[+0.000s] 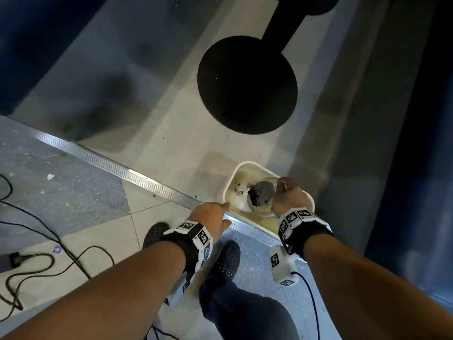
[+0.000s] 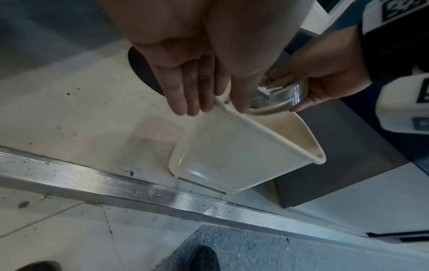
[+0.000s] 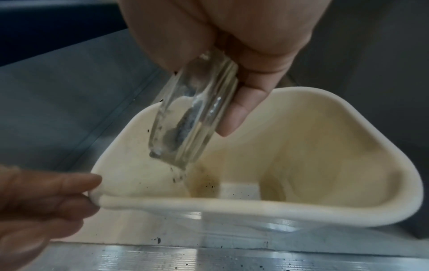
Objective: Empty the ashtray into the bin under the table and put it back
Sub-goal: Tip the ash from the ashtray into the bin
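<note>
A cream plastic bin [image 1: 245, 164] stands tilted on the floor beside a metal strip. My left hand [image 1: 228, 214] pinches its near-left rim, thumb inside and straight fingers [image 2: 190, 95] outside the wall [image 2: 232, 155]. My right hand [image 1: 282, 192] grips a clear glass ashtray [image 1: 261, 196] and holds it tipped steeply over the bin's mouth. Grey ash clings inside the ashtray [image 3: 185, 128], and dark specks [image 3: 178, 176] fall from its lower edge into the bin [image 3: 232, 210]. The bin's inside is stained yellowish, with a few dark crumbs at the bottom.
The table's black round base [image 1: 247, 84] stands just beyond the bin. A ribbed metal strip [image 1: 137, 174] crosses the floor diagonally under my hands. Black cables [image 1: 49, 241] lie at the left. My black perforated shoes [image 1: 228, 258] are below. Dark blue panels [image 1: 416, 143] close off the right.
</note>
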{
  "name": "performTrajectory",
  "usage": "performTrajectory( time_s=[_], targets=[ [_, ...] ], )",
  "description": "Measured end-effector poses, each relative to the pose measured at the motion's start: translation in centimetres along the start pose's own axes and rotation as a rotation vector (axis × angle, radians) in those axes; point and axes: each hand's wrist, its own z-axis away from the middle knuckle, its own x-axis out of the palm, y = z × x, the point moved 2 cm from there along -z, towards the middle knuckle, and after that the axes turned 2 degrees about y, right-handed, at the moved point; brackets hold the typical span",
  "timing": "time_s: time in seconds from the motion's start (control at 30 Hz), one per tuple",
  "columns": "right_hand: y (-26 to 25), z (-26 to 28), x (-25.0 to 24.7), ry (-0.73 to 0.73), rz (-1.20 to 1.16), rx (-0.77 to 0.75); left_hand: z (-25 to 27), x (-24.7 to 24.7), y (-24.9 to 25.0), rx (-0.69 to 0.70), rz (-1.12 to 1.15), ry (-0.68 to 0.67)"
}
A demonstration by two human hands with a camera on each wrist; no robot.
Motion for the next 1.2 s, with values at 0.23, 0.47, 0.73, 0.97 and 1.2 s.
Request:
performTrajectory(
  time_s=[0.23,0.47,0.73,0.97,1.2],
  targets=[
    [1.1,-0.1,-0.1,0.054,0.011,-0.006,-0.2,0.0,-0.5,-0.024,0.067,0.037],
    [2.3,-0.4,-0.8,0.065,-0.018,0.049,0.0,-0.2,0.1,-0.031,-0.007,0.001],
    [3.9,-1.2,-2.1,0.031,0.038,0.123,-0.2,-0.4,0.2,-0.027,-0.062,-0.022],
    [5.5,-1.6,-2.5,0.052,0.101,0.153,-0.4,-0.4,0.2,-0.064,-0.045,-0.03],
    [6.3,-1.9,-2.5,0.037,0.155,0.181,-0.5,-0.4,0.0,-0.059,-0.04,0.002]
  ],
)
